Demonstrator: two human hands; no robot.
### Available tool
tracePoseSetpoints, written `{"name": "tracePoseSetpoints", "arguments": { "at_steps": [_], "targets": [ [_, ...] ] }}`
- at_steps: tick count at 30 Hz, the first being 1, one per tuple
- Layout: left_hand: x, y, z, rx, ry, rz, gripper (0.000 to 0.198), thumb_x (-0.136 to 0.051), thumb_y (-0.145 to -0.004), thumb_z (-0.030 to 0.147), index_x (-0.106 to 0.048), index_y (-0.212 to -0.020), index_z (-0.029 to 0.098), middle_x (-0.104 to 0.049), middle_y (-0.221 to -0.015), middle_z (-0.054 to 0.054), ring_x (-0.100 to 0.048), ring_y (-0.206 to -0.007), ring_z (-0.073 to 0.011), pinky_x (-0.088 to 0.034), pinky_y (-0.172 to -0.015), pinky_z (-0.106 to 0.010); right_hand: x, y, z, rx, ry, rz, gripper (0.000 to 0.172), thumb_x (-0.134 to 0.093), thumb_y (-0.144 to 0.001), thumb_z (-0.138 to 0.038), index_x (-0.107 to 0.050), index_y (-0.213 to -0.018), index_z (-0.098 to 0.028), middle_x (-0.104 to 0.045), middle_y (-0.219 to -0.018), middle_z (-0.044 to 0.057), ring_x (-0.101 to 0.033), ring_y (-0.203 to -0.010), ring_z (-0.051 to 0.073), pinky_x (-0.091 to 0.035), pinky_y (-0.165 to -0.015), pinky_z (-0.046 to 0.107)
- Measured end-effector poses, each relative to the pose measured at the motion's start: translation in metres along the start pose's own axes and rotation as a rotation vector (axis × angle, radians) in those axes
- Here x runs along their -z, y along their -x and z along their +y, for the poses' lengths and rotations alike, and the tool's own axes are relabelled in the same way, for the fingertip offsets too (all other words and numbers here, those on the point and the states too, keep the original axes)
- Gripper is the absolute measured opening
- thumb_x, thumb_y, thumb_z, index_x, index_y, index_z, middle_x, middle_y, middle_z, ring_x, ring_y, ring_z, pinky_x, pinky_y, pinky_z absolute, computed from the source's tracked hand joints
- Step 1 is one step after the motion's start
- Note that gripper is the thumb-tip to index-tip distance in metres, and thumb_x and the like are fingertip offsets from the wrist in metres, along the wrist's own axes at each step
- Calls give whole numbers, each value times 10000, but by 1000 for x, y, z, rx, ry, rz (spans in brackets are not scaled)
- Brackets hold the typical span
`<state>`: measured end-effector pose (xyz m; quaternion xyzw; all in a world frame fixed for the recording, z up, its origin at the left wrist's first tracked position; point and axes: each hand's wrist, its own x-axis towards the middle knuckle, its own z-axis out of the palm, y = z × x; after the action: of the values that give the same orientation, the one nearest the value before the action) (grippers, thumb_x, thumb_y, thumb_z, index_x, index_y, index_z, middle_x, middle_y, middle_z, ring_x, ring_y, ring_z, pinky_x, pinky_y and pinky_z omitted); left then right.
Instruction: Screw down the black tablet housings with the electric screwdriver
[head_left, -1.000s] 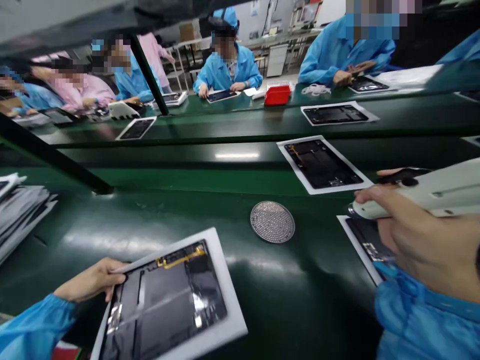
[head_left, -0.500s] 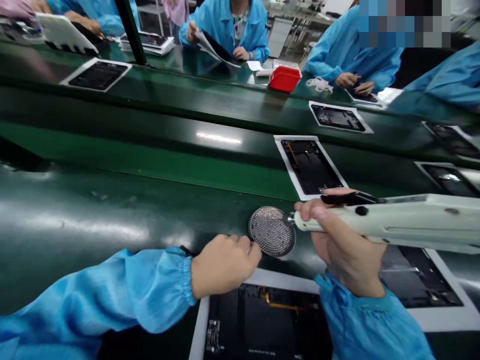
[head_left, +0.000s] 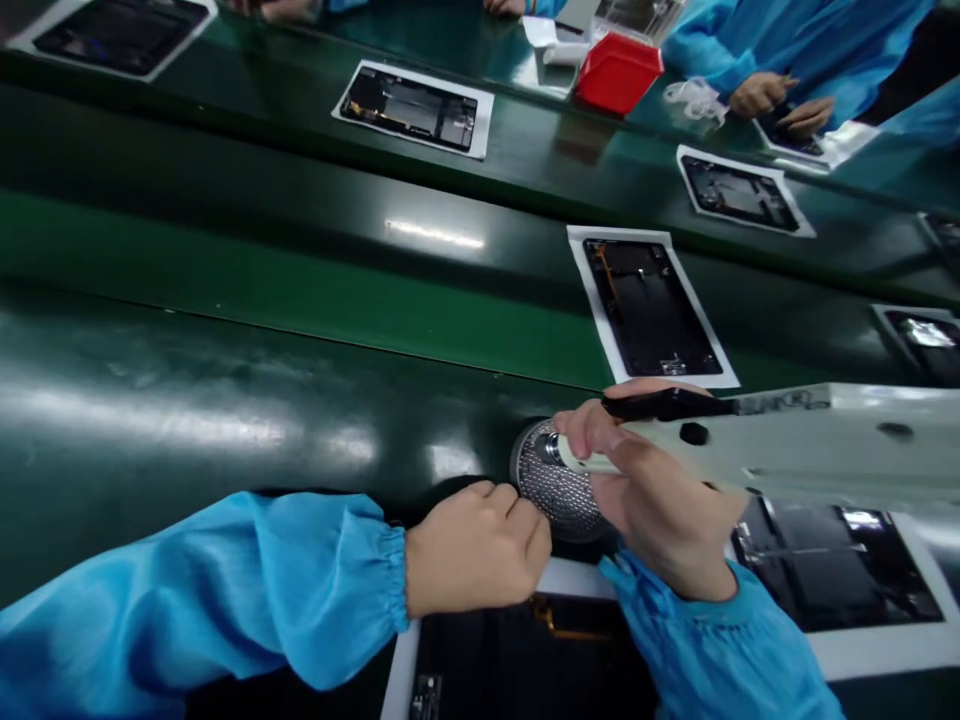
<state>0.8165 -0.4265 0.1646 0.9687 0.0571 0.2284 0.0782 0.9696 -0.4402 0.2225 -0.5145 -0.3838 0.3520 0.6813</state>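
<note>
My right hand (head_left: pixel 664 510) is wrapped round a pale electric screwdriver (head_left: pixel 817 445) with a black lever, held nearly level. Its tip points left, over a round metal dish (head_left: pixel 559 495) with a densely dotted top. Whether the tip touches the dish I cannot tell. Close against the dish's left side, my left hand (head_left: pixel 480 550) is closed with its fingers curled under. What those fingers hold, if anything, is hidden. Below both hands lies a black tablet housing (head_left: pixel 502 660) with an orange flex cable, on a white sheet (head_left: pixel 574 578).
Another tablet housing (head_left: pixel 840 565) lies on a white sheet to the right. One more housing (head_left: pixel 652 305) is beyond the dish, and several lie along the green bench (head_left: pixel 262 255). At the back are a red bin (head_left: pixel 619 72), a white cable (head_left: pixel 694 100) and a co-worker's hands (head_left: pixel 780 105).
The view has tilted down and shifted. My right hand has brought the screwdriver left, its tip now farther over the dish. My left hand stays closed beside the dish.
</note>
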Motion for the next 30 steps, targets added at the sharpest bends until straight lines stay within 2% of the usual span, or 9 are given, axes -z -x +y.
{"name": "tracePoseSetpoints", "arguments": {
  "at_steps": [10,15,21,30],
  "targets": [
    [-5,2,-3,-7,13,13,143,-500,-920,72,-637,-881,73,-599,-742,-68,-581,-640,-197,-451,-523,-320,0,0,11,-41,35,29,216,-631,-737,-115,-560,-916,-214,-530,-572,-57,-523,-560,129,-490,-644,339],
    [-4,3,-4,-24,8,-23,149,-486,-929,62,-634,-915,57,-600,-749,-72,-589,-651,-199,-453,-531,-313,-1,0,13,-36,68,24,218,-614,-737,-121,-544,-919,-218,-548,-571,-63,-532,-554,128,-491,-639,332],
    [-5,3,-4,-20,8,15,158,-489,-927,58,-645,-903,59,-605,-744,-71,-588,-642,-199,-452,-523,-315,-3,0,12,-54,63,43,230,-606,-710,-124,-566,-915,-219,-558,-571,-57,-533,-565,133,-486,-645,335],
    [-4,0,-1,-30,7,-47,175,-468,-942,58,-640,-910,69,-620,-766,-82,-596,-663,-195,-464,-535,-313,0,1,11,-56,47,54,209,-624,-704,-137,-532,-869,-226,-540,-559,-74,-521,-554,126,-482,-653,331]
  ]
}}
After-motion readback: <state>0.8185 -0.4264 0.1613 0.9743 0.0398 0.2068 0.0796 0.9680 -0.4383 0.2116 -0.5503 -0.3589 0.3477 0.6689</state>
